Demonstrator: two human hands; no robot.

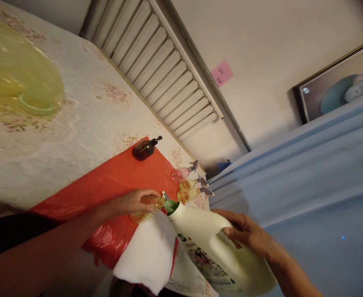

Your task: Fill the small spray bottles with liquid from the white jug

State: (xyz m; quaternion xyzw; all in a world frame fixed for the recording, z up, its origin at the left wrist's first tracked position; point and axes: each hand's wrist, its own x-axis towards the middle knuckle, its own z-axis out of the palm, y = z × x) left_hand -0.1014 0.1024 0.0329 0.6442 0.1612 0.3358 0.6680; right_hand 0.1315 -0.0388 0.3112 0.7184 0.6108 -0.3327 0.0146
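Note:
My left hand (141,200) is wrapped around the neck of a clear yellowish bottle (141,217), which stands beside a folded white cloth (148,251). In my right hand (246,233) is the handle of a large cream detergent jug (209,235) with a flowered label. The jug is tilted, its green pouring spout (170,206) close to the bottle's mouth. I cannot make out whether liquid is flowing. Just beyond the spout stand a pink spray bottle (181,174) and two yellow spray bottles (186,194) with grey trigger heads.
A dark pump bottle (143,150) stands on the red plastic sheet (107,185) spread over a flowered tablecloth (88,123). At the far left lies a translucent yellow bag (20,78). A white slatted rack (165,62) runs along the wall, and blue fabric (308,177) hangs at right.

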